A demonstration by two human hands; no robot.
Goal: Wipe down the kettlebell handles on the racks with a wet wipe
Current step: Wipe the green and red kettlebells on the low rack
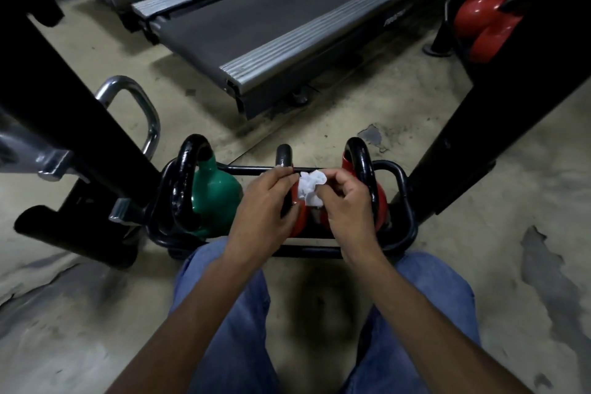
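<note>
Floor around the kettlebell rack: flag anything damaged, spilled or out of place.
The floor shows dark, ragged patches, likely chipped coating: one patch beyond the rack, a second patch to its right. No spill shows.

Person crouches at low black rack (406, 201), knees in blue jeans (224, 297). Rack holds green kettlebell (214, 198) at left, middle red kettlebell (299, 217), right red kettlebell (380, 201), all with black handles. Left hand (271, 201) curls round handle of middle red kettlebell. Right hand (345, 201) pinches crumpled white wet wipe (310, 185) just beside that handle. Treadmill (287, 9) beyond, on concrete floor (399, 99). Another red kettlebell (483, 19) at upper right.
</note>
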